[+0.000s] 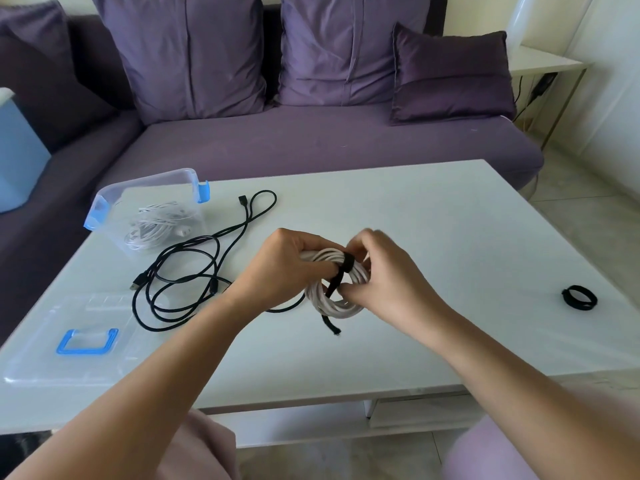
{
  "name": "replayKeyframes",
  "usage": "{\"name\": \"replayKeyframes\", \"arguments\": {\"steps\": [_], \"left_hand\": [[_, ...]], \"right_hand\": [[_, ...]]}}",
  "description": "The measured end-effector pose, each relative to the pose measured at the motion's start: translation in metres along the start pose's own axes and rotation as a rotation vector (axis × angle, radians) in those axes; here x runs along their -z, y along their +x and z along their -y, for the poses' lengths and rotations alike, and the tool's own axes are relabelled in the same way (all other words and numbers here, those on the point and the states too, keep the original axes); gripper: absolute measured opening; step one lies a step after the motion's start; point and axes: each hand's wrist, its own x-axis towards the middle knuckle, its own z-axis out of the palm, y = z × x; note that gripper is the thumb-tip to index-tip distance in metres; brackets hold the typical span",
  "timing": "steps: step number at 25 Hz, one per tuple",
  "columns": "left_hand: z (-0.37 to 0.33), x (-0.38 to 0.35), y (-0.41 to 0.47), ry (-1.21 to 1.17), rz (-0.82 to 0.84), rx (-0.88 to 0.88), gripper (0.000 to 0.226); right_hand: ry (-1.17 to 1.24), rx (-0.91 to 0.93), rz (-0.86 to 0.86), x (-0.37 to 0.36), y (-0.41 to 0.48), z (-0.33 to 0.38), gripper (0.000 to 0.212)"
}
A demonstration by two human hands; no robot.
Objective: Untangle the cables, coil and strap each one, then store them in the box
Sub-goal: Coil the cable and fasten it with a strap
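Centre of table [433,230]: my left hand [287,268] is curled tight round the white cable coil [341,306], gripping its 9 o'clock side. My right hand [384,275], fingers bent close, pinches the black strap [337,282] wrapped over the coil; the strap's tail hangs at 6 o'clock. The loose black cable [180,271] lies at 9 o'clock of the coil. The clear box [114,199] stands at 10 o'clock with another white cable [156,223] inside. Its lid [45,362] lies at 8 o'clock and a spare strap [580,297] at 3 o'clock.
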Motion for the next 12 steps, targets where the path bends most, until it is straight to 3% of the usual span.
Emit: {"name": "replayKeyframes", "arguments": {"steps": [3, 8, 12], "left_hand": [[0.0047, 0.0006, 0.0045, -0.115, 0.003, 0.106, 0.017], [0.0040, 0.0022, 0.0074, -0.319, 0.099, 0.195, 0.015], [0.0013, 0.0054, 0.0084, -0.388, 0.134, 0.239, 0.020]], "right_hand": [[-0.190, 0.283, -0.166, -0.0016, -0.0031, 0.0012, 0.039], [-0.348, 0.632, -0.181, 0.0020, -0.0006, -0.0022, 0.005], [-0.291, 0.698, -0.189, 0.0024, 0.0038, -0.0039, 0.017]]}}
